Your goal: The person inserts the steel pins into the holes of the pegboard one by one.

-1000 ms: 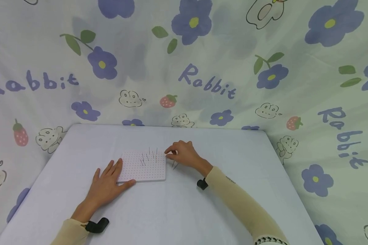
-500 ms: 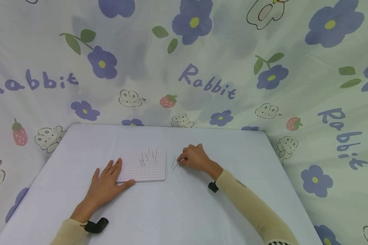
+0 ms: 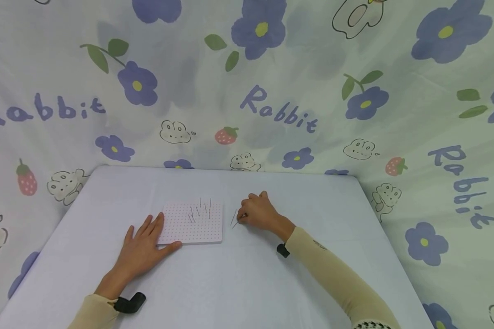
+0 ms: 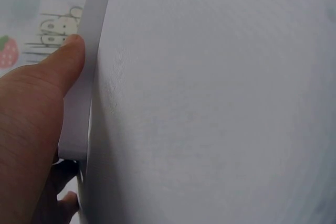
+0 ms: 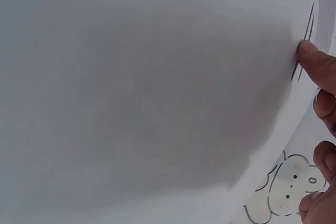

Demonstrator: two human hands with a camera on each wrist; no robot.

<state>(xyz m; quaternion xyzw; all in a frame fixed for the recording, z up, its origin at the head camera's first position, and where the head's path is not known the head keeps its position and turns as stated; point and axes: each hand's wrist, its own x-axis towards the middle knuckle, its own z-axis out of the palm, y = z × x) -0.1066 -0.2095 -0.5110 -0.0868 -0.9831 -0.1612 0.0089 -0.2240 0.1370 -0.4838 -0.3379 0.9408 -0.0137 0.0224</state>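
Observation:
A white board with rows of small holes lies left of the table's middle. Several thin dark needles stand in it, some leaning. My left hand rests spread at the board's left side, the thumb along its near edge; the left wrist view shows that thumb against the board's side. Right of the board, my right hand has its fingers bent and its thumb and fingertip at a needle on the table. A second needle lies close beside it. The right wrist view shows the thumb across the pair.
A white cloth covers the table. Behind it and at both sides hangs a curtain printed with flowers, rabbits and strawberries. A black wrist device sits at the left sleeve, another black device at the right.
My right hand has moved right, away from the board's upper right corner, to the loose needles, then slightly down and left onto one. The left hand and the board stay put.

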